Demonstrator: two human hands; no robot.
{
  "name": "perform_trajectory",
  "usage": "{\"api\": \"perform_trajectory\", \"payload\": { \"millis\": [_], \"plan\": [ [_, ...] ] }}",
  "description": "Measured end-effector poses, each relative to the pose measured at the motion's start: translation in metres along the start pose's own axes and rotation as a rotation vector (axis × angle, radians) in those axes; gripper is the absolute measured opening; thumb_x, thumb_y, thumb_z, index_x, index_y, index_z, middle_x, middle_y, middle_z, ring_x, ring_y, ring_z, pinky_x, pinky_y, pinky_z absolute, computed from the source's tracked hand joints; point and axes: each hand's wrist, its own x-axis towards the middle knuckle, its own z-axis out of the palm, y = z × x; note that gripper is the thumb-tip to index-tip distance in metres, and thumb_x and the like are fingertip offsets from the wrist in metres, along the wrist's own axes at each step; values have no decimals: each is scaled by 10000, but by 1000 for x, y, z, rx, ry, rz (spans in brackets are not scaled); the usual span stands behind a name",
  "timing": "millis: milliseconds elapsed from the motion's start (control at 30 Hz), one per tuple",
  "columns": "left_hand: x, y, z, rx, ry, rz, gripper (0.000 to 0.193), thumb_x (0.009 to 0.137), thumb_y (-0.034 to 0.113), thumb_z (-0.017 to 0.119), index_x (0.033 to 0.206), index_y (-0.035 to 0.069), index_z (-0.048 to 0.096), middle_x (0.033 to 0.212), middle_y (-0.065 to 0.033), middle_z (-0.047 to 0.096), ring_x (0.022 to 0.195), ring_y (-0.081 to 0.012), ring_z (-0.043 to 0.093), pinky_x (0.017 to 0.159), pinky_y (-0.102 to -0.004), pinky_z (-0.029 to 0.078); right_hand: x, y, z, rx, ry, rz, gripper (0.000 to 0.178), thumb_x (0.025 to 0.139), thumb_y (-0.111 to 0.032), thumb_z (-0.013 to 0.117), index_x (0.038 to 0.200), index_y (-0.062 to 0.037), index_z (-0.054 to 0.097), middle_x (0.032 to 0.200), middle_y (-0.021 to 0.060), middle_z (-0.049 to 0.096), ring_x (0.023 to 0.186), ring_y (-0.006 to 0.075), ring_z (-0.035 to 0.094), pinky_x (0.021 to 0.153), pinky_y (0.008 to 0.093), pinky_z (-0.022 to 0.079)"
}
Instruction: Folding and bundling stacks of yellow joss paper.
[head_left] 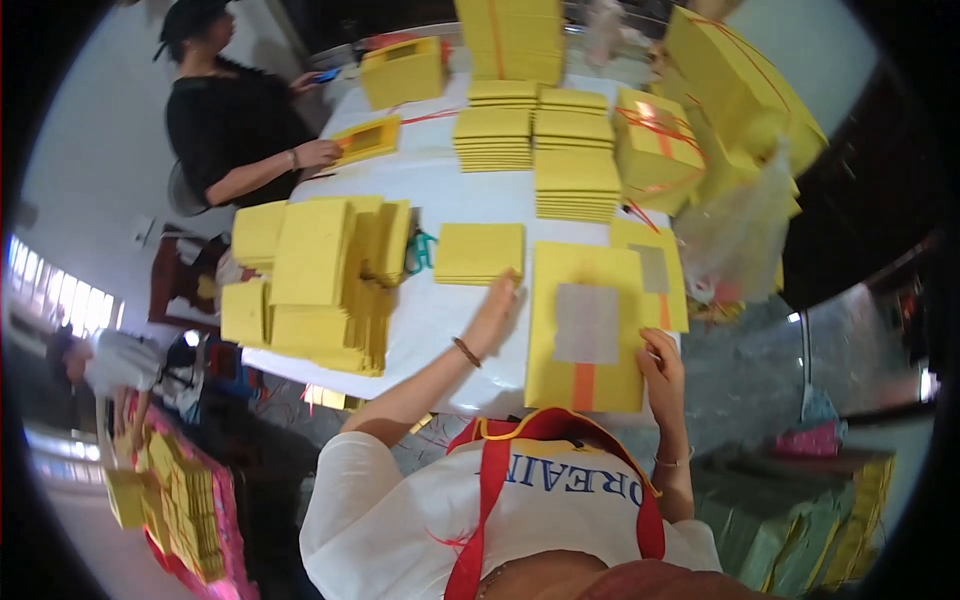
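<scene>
While I scan from the left edge of the white table (pixel 440 190), I first see a person in black (pixel 235 125) standing at its far left corner, one hand resting on a yellow framed sheet (pixel 367 139). Nearer me, at the left edge, sit tall uneven stacks of yellow paper (pixel 315 280), and just beside them lies something small and teal (pixel 420 250). Further in, a thin yellow stack (pixel 478 252) lies flat near the middle of the table. My left hand (pixel 497 303) is stretched out flat, fingers open and loose, its fingertips touching the near right corner of that thin stack; it grips nothing. Just to the right, at the near edge, lies a large yellow sheet (pixel 560 300) with a silver square and an orange stripe printed on it. My right hand (pixel 662 372) rests on its lower right corner, fingers curled over the edge; I cannot tell whether it actually pinches the paper. Beyond, more neat yellow stacks (pixel 575 170) fill the far middle, and tied yellow bundles (pixel 655 145) crowd the right edge beside a clear plastic bag (pixel 735 235).
</scene>
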Motion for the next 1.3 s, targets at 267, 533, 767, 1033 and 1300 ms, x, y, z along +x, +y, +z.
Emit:
{"api": "perform_trajectory", "payload": {
  "millis": [267,533,767,1033,1300],
  "plan": [
    [-30,-55,38,-447,-134,-138,697,917,553,231,1414,84,97,1440,-115,195,1309,-208,225,1059,-344,192,2,1,6,198,-9,-29,323,835,-18,519,1158,-15,517,1248,91,438,1115,181,455,897,285,387],
    [-37,-43,44,-447,-121,-59,635,946,478,228,1385,20,192,1414,-115,238,1319,-207,199,1079,-303,152,8,-2,2,-42,-9,-118,324,798,-59,555,1120,-24,548,1278,130,422,1220,262,367,1013,342,265],
    [-49,-5,28,-349,94,-193,568,929,496,300,1306,78,377,1315,-48,397,1147,-160,387,956,-328,309,9,0,-4,-69,-60,-160,340,816,-3,521,1154,-41,536,1283,82,430,1186,192,405,952,302,324],
    [-50,-13,29,-355,20,-156,437,924,471,341,1158,138,500,1051,50,519,907,-66,441,786,-264,356,10,0,-2,-15,-32,-83,302,811,-38,545,1112,-10,550,1221,115,483,1163,236,435,970,322,325],
    [-50,-12,29,-356,22,-147,413,918,467,360,1124,141,508,1023,52,518,903,-64,437,781,-266,354,11,4,-10,-58,-81,-147,333,824,-31,528,1156,-44,539,1266,80,454,1161,188,430,938,310,336]
  ]
}}
